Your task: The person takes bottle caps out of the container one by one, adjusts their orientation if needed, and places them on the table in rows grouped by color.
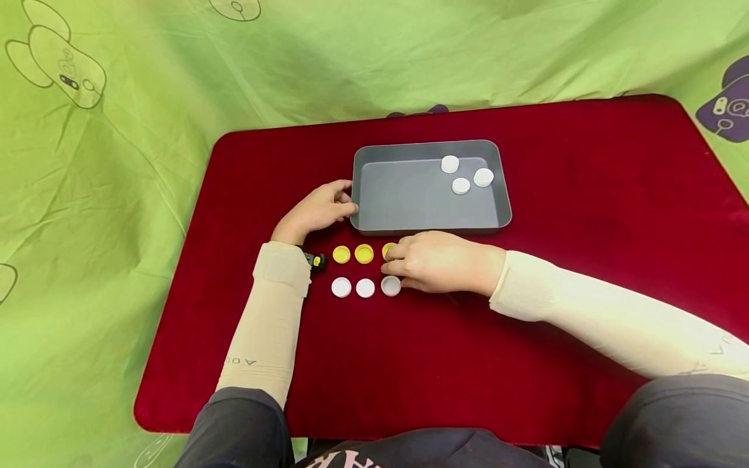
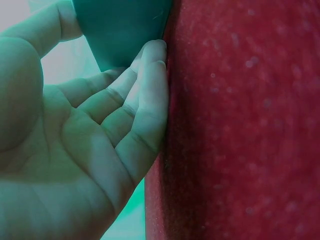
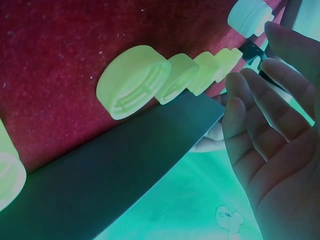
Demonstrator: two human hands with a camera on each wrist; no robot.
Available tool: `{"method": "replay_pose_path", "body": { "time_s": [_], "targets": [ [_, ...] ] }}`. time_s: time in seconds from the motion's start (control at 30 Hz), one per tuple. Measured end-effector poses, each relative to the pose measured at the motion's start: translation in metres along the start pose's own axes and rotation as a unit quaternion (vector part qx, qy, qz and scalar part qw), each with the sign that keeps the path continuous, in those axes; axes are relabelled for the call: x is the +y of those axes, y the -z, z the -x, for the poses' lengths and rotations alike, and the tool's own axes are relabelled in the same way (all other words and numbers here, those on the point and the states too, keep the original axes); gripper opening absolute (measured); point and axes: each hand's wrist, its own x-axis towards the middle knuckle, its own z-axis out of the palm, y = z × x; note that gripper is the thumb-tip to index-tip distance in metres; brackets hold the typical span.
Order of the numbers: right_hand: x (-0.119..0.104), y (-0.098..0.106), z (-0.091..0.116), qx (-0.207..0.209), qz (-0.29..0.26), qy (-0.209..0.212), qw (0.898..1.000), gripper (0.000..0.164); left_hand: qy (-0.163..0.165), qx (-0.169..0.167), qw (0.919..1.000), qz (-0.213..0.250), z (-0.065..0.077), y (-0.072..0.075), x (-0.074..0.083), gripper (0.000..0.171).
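Note:
My left hand (image 1: 318, 207) grips the left end of a grey rectangular tray (image 1: 404, 224), its thumb at the rim; in the left wrist view the other fingers lie along the tray's outer side. Over the right part of two rows of bottle caps hovers my right hand (image 1: 433, 261), palm down, holding nothing. Its fingertips are right by a yellow cap (image 1: 387, 248) and an upturned white cap (image 1: 391, 286). Several yellow caps (image 3: 134, 82) line the tray's near side in the right wrist view; some are hidden under the hand in the head view.
Two more yellow caps, the middle one (image 1: 364, 253) included, and two more white caps, one at the row's left end (image 1: 341, 287), lie nearby. Three white caps, one at the back (image 1: 450, 164), sit in the tray's right part. A red cloth (image 1: 374, 377) covers the table.

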Motion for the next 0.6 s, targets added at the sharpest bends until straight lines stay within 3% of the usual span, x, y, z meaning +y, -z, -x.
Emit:
{"method": "replay_pose_path", "body": {
  "time_s": [0.6],
  "targets": [
    [0.006,0.012,0.004,0.001,-0.013,-0.029,0.999,0.033,0.000,-0.001,1.0000,-0.006,0.001,0.000,0.001,0.054]
  ]
}}
